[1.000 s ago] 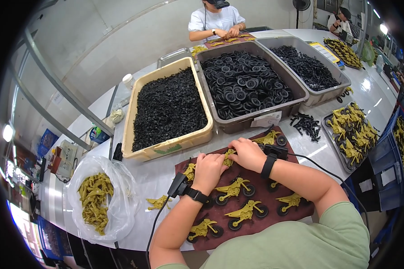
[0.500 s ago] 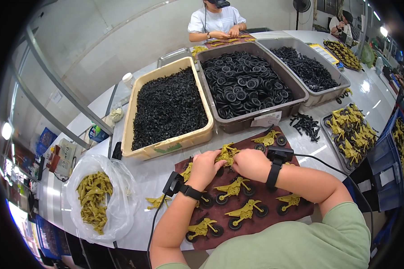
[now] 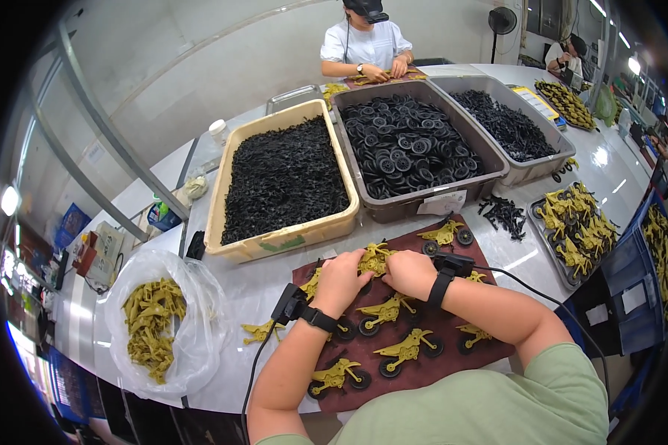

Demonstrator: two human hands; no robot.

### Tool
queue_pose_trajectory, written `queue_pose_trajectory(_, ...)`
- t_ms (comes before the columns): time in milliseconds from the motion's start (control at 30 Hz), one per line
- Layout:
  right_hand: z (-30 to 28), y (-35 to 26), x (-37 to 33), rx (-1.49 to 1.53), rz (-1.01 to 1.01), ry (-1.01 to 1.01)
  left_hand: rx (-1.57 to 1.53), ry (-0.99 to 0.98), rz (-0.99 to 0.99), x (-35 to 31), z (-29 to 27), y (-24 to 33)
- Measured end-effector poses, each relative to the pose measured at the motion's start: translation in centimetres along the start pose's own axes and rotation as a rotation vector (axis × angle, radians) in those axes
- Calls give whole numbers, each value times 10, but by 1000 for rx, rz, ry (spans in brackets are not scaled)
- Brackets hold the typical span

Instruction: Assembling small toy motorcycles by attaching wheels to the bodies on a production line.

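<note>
Between my two hands, at the far part of a dark red mat (image 3: 430, 368), is a yellow-green toy motorcycle body (image 3: 376, 261). My left hand (image 3: 340, 280) grips its left side with thumb and fingers. My right hand (image 3: 410, 274) has its fingers curled in against the right side. Its underside and my fingertips are partly hidden. Nearer to me lie several toy motorcycles with black wheels, such as one toy motorcycle (image 3: 408, 346) at the middle. Another wheeled toy motorcycle (image 3: 443, 233) lies beyond my right hand.
Beyond the mat stand a cream bin (image 3: 286, 242) of small black parts, a brown bin (image 3: 430, 194) of black wheels and a grey bin (image 3: 527, 172). A plastic bag (image 3: 208, 326) of yellow bodies sits left, a metal tray (image 3: 536, 222) right. Another person (image 3: 364, 46) works opposite.
The whole view has shifted slightly. Both hands stay on the toy motorcycle body, the right wrist a little turned. The person opposite has moved their hands slightly.
</note>
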State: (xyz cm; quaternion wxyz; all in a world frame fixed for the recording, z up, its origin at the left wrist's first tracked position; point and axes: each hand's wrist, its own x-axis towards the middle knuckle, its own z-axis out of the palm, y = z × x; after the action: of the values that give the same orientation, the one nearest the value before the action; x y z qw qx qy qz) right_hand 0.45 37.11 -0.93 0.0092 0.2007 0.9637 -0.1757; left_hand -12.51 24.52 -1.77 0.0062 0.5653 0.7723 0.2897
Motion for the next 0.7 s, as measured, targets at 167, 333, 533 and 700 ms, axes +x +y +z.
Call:
queue_pose_trajectory(167, 6, 8, 6, 6, 8, 56, 44, -13, -23, -2, 5, -1)
queue_pose_trajectory(333, 4, 11, 4, 31, -72, 163, 35, -13, -28, -1, 3, 6)
queue_pose_trajectory(533, -14, 10, -6, 189, -220, 140, 17, 20, -39, -4, 4, 7)
queue_pose_trajectory(700, -3, 10, -4, 164, -246, 173, 1, 20, -54, -5, 5, 3)
